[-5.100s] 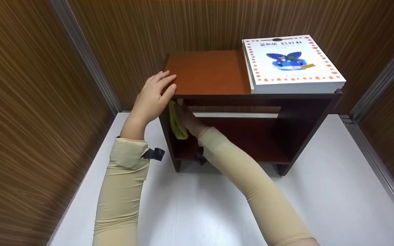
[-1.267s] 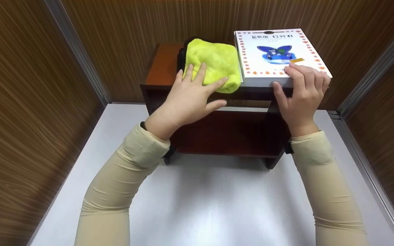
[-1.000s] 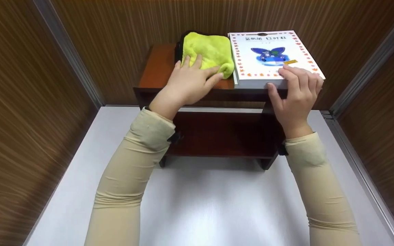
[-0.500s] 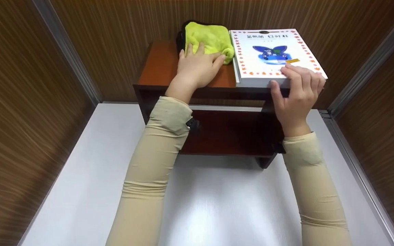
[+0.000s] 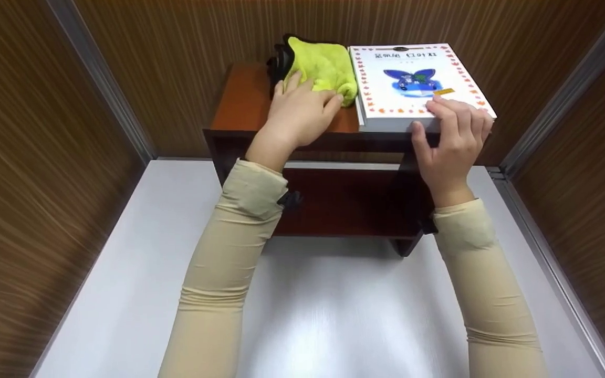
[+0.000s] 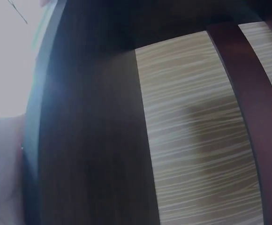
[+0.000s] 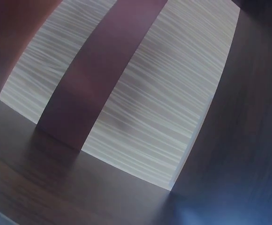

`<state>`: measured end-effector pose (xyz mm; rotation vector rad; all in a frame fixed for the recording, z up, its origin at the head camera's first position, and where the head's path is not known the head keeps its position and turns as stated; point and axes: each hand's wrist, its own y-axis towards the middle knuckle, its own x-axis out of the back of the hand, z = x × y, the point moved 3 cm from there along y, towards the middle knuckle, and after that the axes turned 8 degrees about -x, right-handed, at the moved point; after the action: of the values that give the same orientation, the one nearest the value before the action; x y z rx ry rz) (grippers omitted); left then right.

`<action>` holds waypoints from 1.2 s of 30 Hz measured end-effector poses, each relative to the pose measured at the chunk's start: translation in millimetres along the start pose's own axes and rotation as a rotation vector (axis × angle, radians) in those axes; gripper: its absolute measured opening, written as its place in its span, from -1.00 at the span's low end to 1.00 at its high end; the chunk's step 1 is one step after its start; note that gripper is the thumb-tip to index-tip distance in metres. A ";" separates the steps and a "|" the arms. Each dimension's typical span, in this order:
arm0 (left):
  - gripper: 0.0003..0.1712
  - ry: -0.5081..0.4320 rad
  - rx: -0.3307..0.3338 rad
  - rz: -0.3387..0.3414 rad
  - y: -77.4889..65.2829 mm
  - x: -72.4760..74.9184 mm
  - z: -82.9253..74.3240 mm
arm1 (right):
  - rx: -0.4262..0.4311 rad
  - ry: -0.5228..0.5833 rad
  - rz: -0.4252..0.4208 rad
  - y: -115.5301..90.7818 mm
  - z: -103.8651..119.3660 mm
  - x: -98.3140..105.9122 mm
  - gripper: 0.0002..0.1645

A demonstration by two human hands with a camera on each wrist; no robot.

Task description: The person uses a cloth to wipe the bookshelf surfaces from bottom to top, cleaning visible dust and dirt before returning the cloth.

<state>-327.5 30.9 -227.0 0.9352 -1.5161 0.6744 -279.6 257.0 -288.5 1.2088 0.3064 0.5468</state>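
My left hand [image 5: 300, 113] rests on a bright yellow-green cloth [image 5: 329, 63] with a dark border, fingers on its near part. The cloth lies bunched on the reddish-brown top of a small shelf unit [image 5: 244, 100], left of a book stack [image 5: 418, 55]. The top book has a white cover with a blue butterfly picture. My right hand [image 5: 452, 142] grips the stack's front right part, fingers over the cover and thumb against the front. The left wrist view shows the unit's dark side panel [image 6: 89, 140] and a blurred edge of the hand.
Below the top, the unit has a dark red lower shelf [image 5: 344, 205]. It stands on a white surface [image 5: 302, 325]. Wood-grain walls [image 5: 197, 31] rise close behind and at both sides, with metal corner strips [image 5: 108, 79].
The cloth came from under the unit's top onto it. My left hand then pushed it toward the back wall, and its left edge has since folded up. My right hand stays on the books.
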 end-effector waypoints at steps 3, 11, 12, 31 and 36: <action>-0.37 0.010 -0.051 -0.045 -12.1 -3.5 -4.7 | -0.001 -0.007 0.014 -1.0 -2.6 -2.0 -0.47; -0.39 0.065 -0.134 -0.103 -46.4 -10.0 -20.0 | 0.002 0.005 0.006 1.5 -1.6 -1.4 -0.50; -0.38 0.072 -0.141 -0.105 -48.0 -10.3 -21.8 | 0.000 0.005 -0.003 2.9 -0.7 0.0 -0.50; -0.22 0.105 -0.110 -0.144 -40.2 -18.8 -22.8 | 0.003 0.015 -0.050 2.3 6.6 1.9 -0.49; -0.22 0.054 -0.050 -0.065 -14.3 -13.2 -11.5 | 0.007 0.026 -0.035 1.2 3.5 -1.9 -0.52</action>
<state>-309.1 35.6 -239.4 0.9177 -1.4424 0.6076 -279.7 253.5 -286.3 1.2020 0.3512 0.5317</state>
